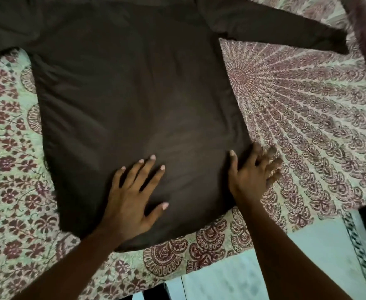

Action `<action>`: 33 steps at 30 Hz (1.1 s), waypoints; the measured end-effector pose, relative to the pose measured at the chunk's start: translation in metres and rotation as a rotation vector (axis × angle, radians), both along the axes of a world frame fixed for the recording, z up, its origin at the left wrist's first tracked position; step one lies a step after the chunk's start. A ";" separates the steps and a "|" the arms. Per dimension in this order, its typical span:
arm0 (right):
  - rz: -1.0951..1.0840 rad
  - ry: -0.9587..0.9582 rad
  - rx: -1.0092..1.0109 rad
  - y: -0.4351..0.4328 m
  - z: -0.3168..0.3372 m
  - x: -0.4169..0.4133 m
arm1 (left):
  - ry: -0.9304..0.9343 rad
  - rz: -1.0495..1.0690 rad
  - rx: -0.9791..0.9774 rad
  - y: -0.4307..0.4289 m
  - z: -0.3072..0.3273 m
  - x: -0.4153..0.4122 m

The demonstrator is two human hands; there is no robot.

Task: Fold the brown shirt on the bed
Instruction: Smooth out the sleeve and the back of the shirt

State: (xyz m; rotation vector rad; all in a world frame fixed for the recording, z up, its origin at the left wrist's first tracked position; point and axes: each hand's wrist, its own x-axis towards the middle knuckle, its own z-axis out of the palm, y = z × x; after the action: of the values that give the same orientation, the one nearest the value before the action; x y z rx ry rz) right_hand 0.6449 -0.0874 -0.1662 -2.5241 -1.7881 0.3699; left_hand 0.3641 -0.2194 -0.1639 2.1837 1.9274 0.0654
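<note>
Both hands, left (132,200) and right (251,172), press flat on shirt (134,94).

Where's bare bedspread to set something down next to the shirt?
Biggest free patch: bedspread right of the brown shirt, below its outstretched sleeve. A narrower strip runs left of the shirt. Crowded: the near hem, where the left hand and right hand touch it.
</note>
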 end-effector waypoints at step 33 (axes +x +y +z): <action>0.108 -0.023 -0.024 -0.064 -0.003 -0.007 | -0.086 0.727 -0.164 -0.094 0.011 -0.028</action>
State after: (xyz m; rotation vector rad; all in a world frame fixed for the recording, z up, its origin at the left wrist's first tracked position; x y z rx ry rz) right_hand 0.6375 -0.1511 -0.1691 -2.4639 -1.9447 0.3687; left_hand 0.3356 -0.3136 -0.1531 1.2665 2.4597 0.1113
